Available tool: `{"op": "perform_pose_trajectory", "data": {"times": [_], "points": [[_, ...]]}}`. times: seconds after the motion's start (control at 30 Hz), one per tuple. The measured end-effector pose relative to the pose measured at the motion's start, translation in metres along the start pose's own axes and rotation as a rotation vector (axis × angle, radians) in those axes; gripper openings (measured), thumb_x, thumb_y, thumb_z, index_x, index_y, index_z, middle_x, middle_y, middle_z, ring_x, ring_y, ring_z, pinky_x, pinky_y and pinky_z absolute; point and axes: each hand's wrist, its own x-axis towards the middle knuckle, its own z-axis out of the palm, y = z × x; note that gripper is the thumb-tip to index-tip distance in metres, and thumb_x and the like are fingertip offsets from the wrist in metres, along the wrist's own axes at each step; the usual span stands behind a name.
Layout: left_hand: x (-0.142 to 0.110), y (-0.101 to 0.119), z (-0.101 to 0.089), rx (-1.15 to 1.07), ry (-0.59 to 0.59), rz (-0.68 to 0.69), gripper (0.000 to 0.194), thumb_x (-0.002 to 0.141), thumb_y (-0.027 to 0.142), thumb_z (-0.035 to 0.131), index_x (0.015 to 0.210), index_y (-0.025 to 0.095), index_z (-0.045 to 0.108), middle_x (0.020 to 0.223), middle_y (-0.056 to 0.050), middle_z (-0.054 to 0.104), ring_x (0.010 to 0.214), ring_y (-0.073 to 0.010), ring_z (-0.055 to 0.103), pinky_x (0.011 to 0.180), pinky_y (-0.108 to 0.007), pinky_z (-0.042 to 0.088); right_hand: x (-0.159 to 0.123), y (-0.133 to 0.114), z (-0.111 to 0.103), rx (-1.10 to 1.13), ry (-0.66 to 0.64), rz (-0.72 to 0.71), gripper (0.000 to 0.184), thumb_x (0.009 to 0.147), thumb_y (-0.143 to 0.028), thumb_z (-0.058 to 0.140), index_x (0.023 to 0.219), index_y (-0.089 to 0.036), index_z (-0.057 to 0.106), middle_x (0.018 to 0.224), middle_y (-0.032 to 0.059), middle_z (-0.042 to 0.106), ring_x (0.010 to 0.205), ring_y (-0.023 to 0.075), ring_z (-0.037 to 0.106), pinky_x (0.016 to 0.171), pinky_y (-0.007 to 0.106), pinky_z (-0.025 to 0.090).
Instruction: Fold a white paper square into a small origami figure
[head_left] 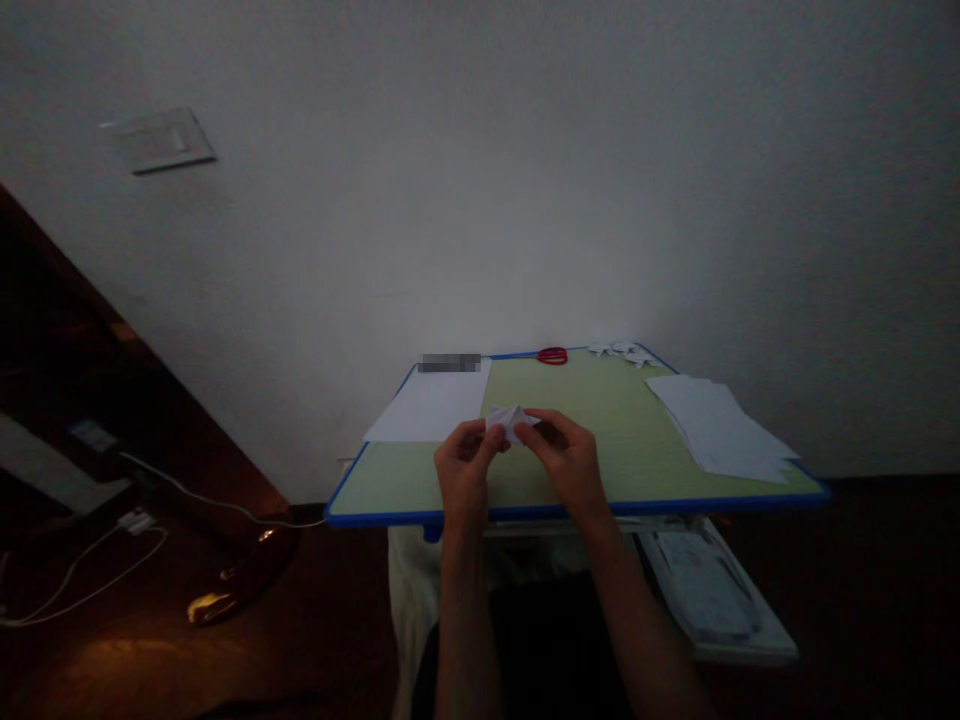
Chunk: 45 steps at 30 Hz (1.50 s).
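A small piece of folded white paper (513,418) with angled creases is held up above the near-middle part of the table. My left hand (465,465) pinches its left side, thumb in front and fingers behind. On the other side my right hand (566,455) grips it the same way, with the thumb tip close to the left one. Both sets of fingertips partly cover the paper. Under my hands lies the pale green tabletop (615,430) with its blue edge.
White sheets (431,405) lie at the table's left, and a paper stack (720,425) at the right. Red-handled scissors (553,356) and several small folded paper pieces (622,350) rest along the back edge by the wall (525,200). A drawer (712,590) juts out below right.
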Motion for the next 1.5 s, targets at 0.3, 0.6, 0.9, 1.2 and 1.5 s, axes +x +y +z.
{"op": "perform_pose_trajectory", "data": {"times": [0.3,0.6,0.9,1.2,1.5], "points": [[-0.003,0.006,0.003,-0.104,-0.108,-0.01,0.052,0.086,0.033,0.078,0.134,0.022,0.061,0.077,0.001,0.071,0.071,-0.014,0.069,0.075,-0.027,0.056,0.001,-0.003,0.0,0.067,0.017,0.02,0.032,0.083,-0.038,0.076,0.111,-0.024,0.071,0.083,-0.0016,0.064,0.071,0.0152,0.062,0.066,0.028,0.054],[-0.007,0.012,-0.001,-0.08,-0.331,-0.057,0.037,0.077,0.028,0.085,0.112,0.022,0.076,0.107,-0.009,0.076,0.095,-0.0214,0.071,0.09,-0.037,0.058,0.005,0.003,-0.001,0.163,-0.036,0.099,0.019,0.085,-0.037,0.072,0.099,-0.024,0.076,0.082,0.0006,0.072,0.072,0.0167,0.063,0.062,0.027,0.05],[-0.001,0.009,0.002,0.016,-0.19,0.015,0.022,0.081,0.03,0.082,0.099,0.019,0.075,0.089,-0.005,0.073,0.077,-0.0166,0.066,0.074,-0.029,0.054,0.005,-0.006,0.003,0.078,-0.077,0.056,0.036,0.091,-0.053,0.063,0.089,-0.02,0.076,0.069,0.0002,0.064,0.062,0.0146,0.057,0.06,0.028,0.049],[0.004,0.005,0.001,0.064,0.026,0.111,0.022,0.076,0.037,0.085,0.084,0.019,0.075,0.098,-0.005,0.064,0.091,-0.0171,0.061,0.075,-0.025,0.053,0.001,-0.005,0.003,-0.082,-0.166,0.006,0.032,0.089,-0.052,0.069,0.092,-0.021,0.076,0.067,-0.0023,0.061,0.061,0.0142,0.053,0.058,0.026,0.045],[0.003,-0.002,0.0,0.025,-0.006,0.011,0.025,0.079,0.038,0.084,0.092,0.017,0.078,0.079,-0.003,0.074,0.074,-0.0156,0.066,0.076,-0.028,0.053,0.004,0.003,0.0,-0.101,-0.069,-0.045,0.025,0.087,-0.046,0.074,0.084,-0.022,0.078,0.085,0.0027,0.069,0.08,0.0186,0.066,0.071,0.029,0.053]]}}
